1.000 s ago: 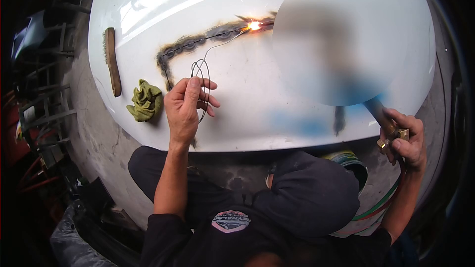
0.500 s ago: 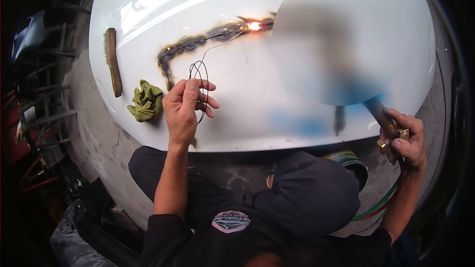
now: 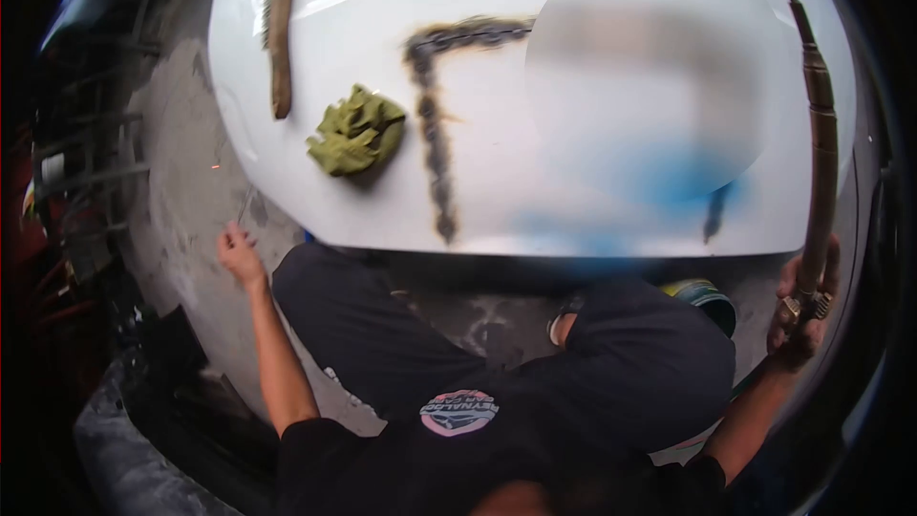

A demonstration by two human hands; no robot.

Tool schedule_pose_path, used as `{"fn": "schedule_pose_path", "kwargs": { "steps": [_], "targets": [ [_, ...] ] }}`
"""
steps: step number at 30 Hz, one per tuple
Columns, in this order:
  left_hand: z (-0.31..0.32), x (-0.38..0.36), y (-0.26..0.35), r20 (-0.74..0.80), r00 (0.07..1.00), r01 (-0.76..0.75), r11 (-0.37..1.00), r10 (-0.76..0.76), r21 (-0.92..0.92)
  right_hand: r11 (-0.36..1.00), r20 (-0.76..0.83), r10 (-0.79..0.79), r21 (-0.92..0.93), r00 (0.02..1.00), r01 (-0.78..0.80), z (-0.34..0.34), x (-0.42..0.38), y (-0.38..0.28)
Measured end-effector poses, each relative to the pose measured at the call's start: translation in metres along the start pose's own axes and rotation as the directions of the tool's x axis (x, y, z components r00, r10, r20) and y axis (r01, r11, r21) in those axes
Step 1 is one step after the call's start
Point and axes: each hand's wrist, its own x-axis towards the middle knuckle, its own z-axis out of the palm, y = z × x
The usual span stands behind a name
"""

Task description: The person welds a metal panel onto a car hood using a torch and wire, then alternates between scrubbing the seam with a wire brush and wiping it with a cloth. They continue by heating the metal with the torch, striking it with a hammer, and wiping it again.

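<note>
A glossy white panel (image 3: pixel 573 220) with rounded corners carries a wooden-handled wire brush (image 3: pixel 279 48) lying lengthwise near its left edge, bristles facing that edge. A crumpled olive-green cloth (image 3: pixel 355 134) rests toward the near left corner, between the brush and a dark scorched line (image 3: pixel 435 134). This line runs from close to the near edge toward the far edge, then bends right into a blurred patch. A short dark mark (image 3: pixel 714 215) sits by the near edge, toward the right corner.
</note>
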Motion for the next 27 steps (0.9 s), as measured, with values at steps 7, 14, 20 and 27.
{"fn": "schedule_pose_path", "kwargs": {
  "steps": [7,14,20,27],
  "targets": [
    [0.040,-0.041,-0.178,0.186,0.964,0.141,0.960,-0.188,0.240,0.897,-0.075,-0.027,-0.441,0.997,-0.009,0.078,-0.038,-0.045],
    [0.043,0.019,0.033,0.193,0.936,-0.277,0.954,0.295,-0.116,0.729,-0.217,-0.075,-0.678,0.973,-0.095,0.097,-0.129,-0.094],
    [0.162,0.049,0.210,0.471,0.595,-0.698,0.709,0.651,-0.098,0.591,-0.256,-0.168,-0.799,0.952,-0.111,0.130,-0.133,-0.109],
    [0.085,0.062,0.239,0.539,0.635,-0.310,0.822,0.553,-0.478,0.736,-0.093,-0.285,-0.659,0.954,0.155,0.146,-0.087,-0.082]
  ]
}}
